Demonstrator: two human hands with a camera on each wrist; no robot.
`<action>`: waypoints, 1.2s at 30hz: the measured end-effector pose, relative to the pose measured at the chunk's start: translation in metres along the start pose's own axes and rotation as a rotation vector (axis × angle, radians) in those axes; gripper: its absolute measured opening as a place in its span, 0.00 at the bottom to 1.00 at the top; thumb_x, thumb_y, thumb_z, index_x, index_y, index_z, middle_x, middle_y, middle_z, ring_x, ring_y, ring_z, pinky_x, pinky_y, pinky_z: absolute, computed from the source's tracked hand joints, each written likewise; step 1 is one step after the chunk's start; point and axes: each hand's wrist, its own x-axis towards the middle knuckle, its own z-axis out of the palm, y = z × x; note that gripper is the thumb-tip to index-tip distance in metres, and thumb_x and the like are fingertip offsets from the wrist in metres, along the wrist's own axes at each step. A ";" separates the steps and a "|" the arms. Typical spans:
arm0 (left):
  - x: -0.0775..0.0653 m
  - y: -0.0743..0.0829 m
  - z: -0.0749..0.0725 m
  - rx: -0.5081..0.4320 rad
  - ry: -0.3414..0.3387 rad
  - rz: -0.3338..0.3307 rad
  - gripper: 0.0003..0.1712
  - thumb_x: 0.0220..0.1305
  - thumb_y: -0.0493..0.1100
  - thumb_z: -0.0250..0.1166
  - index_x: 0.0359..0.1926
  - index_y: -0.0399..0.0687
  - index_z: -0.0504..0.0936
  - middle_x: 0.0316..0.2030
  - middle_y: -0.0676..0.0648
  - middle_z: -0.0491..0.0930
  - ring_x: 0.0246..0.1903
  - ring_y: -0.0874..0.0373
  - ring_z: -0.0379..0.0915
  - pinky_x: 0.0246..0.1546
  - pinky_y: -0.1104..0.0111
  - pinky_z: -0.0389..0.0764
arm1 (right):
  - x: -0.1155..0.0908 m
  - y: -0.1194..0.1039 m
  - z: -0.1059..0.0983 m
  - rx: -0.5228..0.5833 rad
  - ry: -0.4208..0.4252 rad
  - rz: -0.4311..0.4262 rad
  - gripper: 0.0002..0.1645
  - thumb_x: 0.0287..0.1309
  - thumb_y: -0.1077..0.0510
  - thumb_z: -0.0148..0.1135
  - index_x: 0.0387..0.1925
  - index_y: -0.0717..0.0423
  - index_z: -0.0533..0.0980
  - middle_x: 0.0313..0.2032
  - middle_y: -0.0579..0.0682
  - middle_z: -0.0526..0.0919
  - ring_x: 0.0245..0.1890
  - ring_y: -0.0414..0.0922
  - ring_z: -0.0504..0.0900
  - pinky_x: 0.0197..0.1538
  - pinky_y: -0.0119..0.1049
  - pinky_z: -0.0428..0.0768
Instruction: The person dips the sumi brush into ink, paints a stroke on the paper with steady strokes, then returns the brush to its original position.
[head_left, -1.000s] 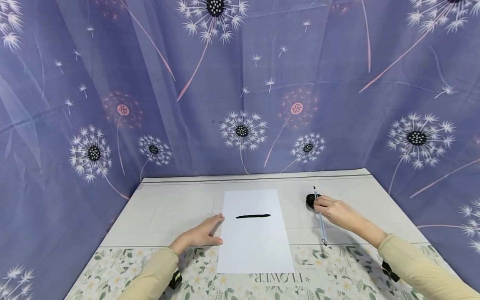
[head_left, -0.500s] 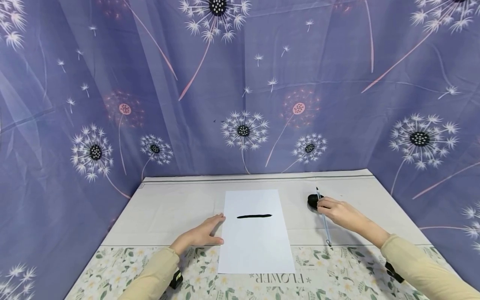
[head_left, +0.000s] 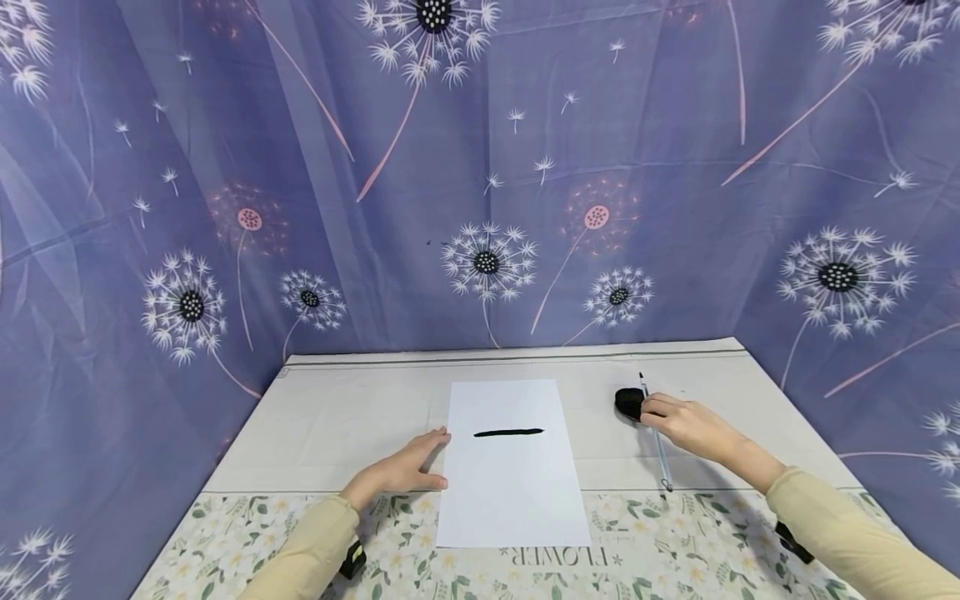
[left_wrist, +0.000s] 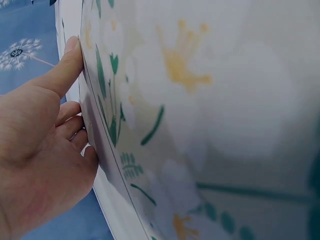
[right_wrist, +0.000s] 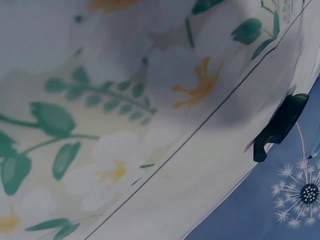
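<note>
My right hand [head_left: 693, 429] pinches a slim pale-blue brush [head_left: 662, 458] with a dark tip at its far end and a small loop at its near end. The fingertips are right at the edge of a black inkstone-like dish [head_left: 628, 403], overlapping it in the head view. My left hand [head_left: 408, 465] lies with thumb and fingers spread at the left edge of a white sheet of paper [head_left: 517, 500]. Across the sheet's upper half runs one thick black stroke [head_left: 508, 432]. In the right wrist view the dish [right_wrist: 282, 125] shows side-on, while the right hand is out of that frame.
A cloth [head_left: 337, 417], plain pale at the back and flower-printed in front, covers the table. Purple dandelion-patterned curtains [head_left: 405, 275] stand behind and at both sides. Printed upside-down lettering [head_left: 557, 557] shows just below the paper.
My right hand has shifted slightly right with the brush, and more of the black dish shows. The left hand and paper stay in place.
</note>
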 end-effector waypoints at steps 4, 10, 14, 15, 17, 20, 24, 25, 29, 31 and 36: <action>0.000 0.000 -0.001 0.001 -0.004 0.001 0.47 0.62 0.54 0.65 0.73 0.38 0.54 0.75 0.35 0.47 0.74 0.36 0.42 0.72 0.41 0.50 | -0.005 0.001 -0.001 -0.014 -0.027 0.008 0.35 0.75 0.66 0.22 0.31 0.57 0.80 0.34 0.51 0.82 0.37 0.45 0.80 0.31 0.32 0.82; 0.002 -0.003 0.001 0.005 -0.005 0.009 0.47 0.63 0.55 0.64 0.73 0.38 0.54 0.75 0.35 0.46 0.74 0.37 0.42 0.72 0.41 0.50 | -0.012 0.002 -0.001 -0.013 -0.064 -0.005 0.34 0.74 0.67 0.21 0.30 0.55 0.79 0.34 0.50 0.81 0.36 0.44 0.79 0.29 0.31 0.81; 0.003 -0.005 0.003 0.000 0.000 0.015 0.47 0.63 0.55 0.64 0.73 0.38 0.54 0.75 0.35 0.47 0.74 0.37 0.43 0.72 0.41 0.50 | -0.016 0.002 -0.001 -0.023 -0.097 -0.026 0.36 0.72 0.68 0.18 0.30 0.54 0.78 0.32 0.48 0.80 0.34 0.43 0.77 0.27 0.31 0.80; 0.003 -0.005 0.003 0.000 0.001 0.016 0.47 0.63 0.55 0.64 0.73 0.38 0.54 0.75 0.34 0.47 0.74 0.37 0.43 0.72 0.41 0.50 | -0.017 0.002 -0.001 -0.025 -0.103 -0.026 0.37 0.71 0.68 0.17 0.30 0.55 0.78 0.32 0.48 0.79 0.34 0.42 0.77 0.27 0.31 0.80; 0.003 -0.005 0.002 -0.001 0.001 0.012 0.47 0.63 0.55 0.64 0.73 0.38 0.54 0.75 0.35 0.47 0.74 0.37 0.43 0.72 0.42 0.50 | -0.019 0.002 -0.001 -0.023 -0.111 -0.025 0.38 0.70 0.68 0.15 0.30 0.55 0.78 0.32 0.48 0.79 0.34 0.43 0.77 0.27 0.31 0.81; 0.002 -0.004 0.001 -0.010 0.002 0.004 0.47 0.63 0.55 0.64 0.73 0.39 0.54 0.75 0.35 0.47 0.74 0.37 0.43 0.72 0.42 0.51 | -0.020 0.002 -0.001 -0.021 -0.112 -0.019 0.38 0.71 0.67 0.15 0.31 0.56 0.78 0.33 0.49 0.80 0.34 0.43 0.78 0.27 0.31 0.81; 0.000 -0.001 0.000 -0.024 0.003 0.001 0.47 0.63 0.54 0.65 0.73 0.38 0.54 0.75 0.35 0.47 0.74 0.36 0.43 0.72 0.41 0.51 | -0.023 0.000 -0.001 -0.029 -0.106 -0.011 0.35 0.76 0.64 0.19 0.30 0.56 0.77 0.33 0.49 0.81 0.35 0.43 0.79 0.28 0.31 0.81; 0.000 -0.001 0.000 -0.026 0.002 0.002 0.47 0.63 0.53 0.65 0.73 0.38 0.54 0.75 0.35 0.47 0.74 0.36 0.43 0.72 0.41 0.51 | -0.023 -0.001 -0.002 -0.032 -0.108 -0.009 0.35 0.77 0.62 0.19 0.30 0.56 0.77 0.34 0.49 0.80 0.35 0.43 0.78 0.28 0.31 0.81; 0.000 0.000 0.000 -0.019 0.003 -0.004 0.46 0.63 0.54 0.65 0.73 0.39 0.54 0.75 0.35 0.46 0.74 0.37 0.42 0.72 0.41 0.51 | -0.028 0.000 -0.003 -0.027 -0.134 -0.014 0.29 0.76 0.65 0.25 0.30 0.55 0.75 0.34 0.49 0.79 0.35 0.44 0.77 0.27 0.33 0.80; 0.000 0.000 0.000 -0.019 0.002 -0.007 0.46 0.63 0.54 0.65 0.73 0.39 0.54 0.75 0.36 0.46 0.74 0.37 0.42 0.72 0.42 0.51 | -0.030 0.001 -0.004 -0.022 -0.160 -0.019 0.15 0.66 0.71 0.45 0.30 0.55 0.75 0.34 0.49 0.79 0.36 0.44 0.77 0.27 0.33 0.80; 0.000 0.001 0.000 -0.017 -0.001 -0.011 0.46 0.63 0.53 0.65 0.73 0.39 0.54 0.75 0.36 0.47 0.74 0.37 0.43 0.72 0.42 0.51 | -0.034 -0.001 -0.006 -0.011 -0.223 -0.027 0.31 0.17 0.76 0.74 0.33 0.55 0.77 0.37 0.52 0.81 0.39 0.48 0.80 0.30 0.36 0.83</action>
